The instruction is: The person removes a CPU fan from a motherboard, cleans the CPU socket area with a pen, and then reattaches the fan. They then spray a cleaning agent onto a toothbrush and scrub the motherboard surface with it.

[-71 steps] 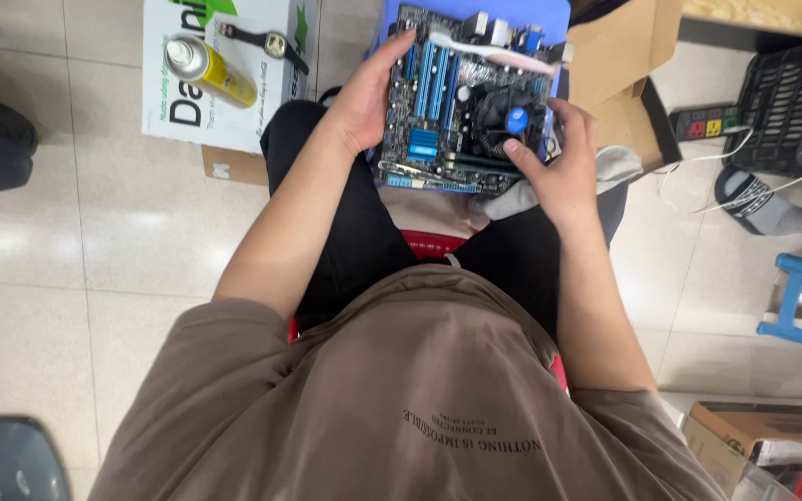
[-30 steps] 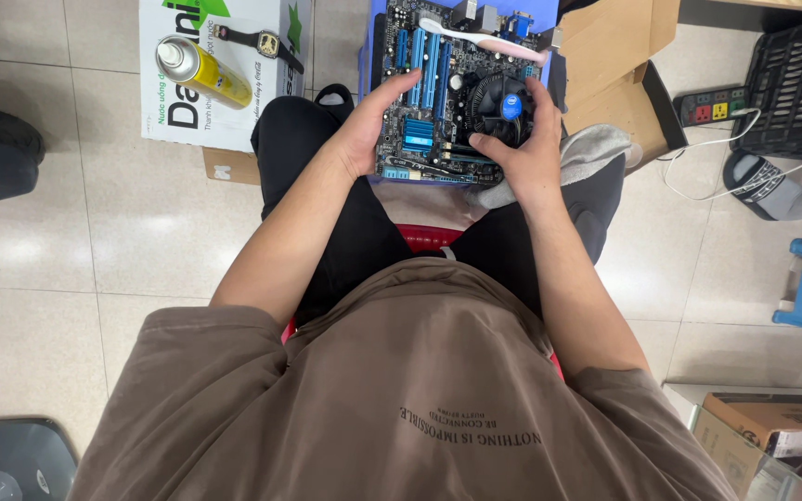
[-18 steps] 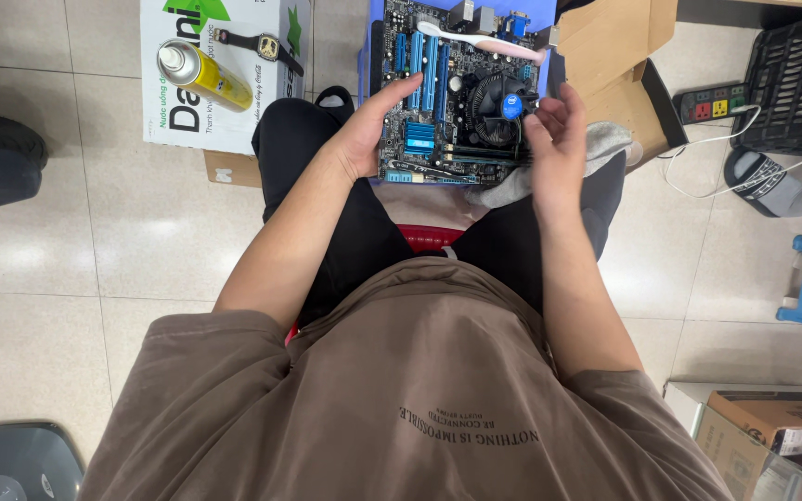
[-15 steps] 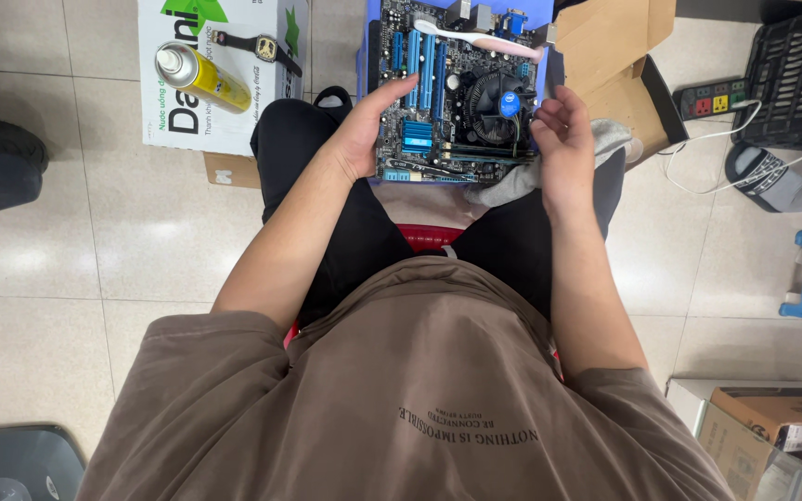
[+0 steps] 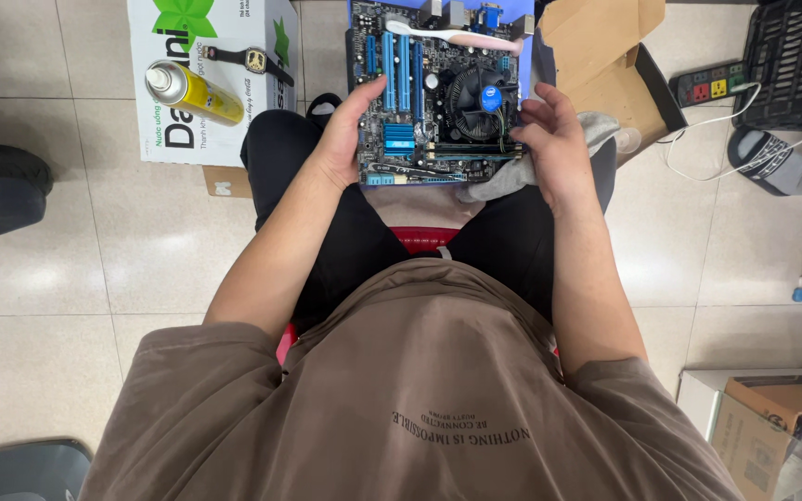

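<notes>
Resting across the seated person's knees, the dark blue-slotted computer motherboard point(image 5: 433, 93) is steadied by both hands. The left hand point(image 5: 345, 139) grasps its left edge, thumb on the board; the right hand point(image 5: 554, 139) holds the right edge, fingers curled by the black round cooler fan point(image 5: 480, 97), with a grey cloth point(image 5: 512, 172) beneath it. A white and pink brush point(image 5: 452, 37) lies across the board's far end. The fan appears seated on the board; I judge any cleaning or dismantling unfinished.
</notes>
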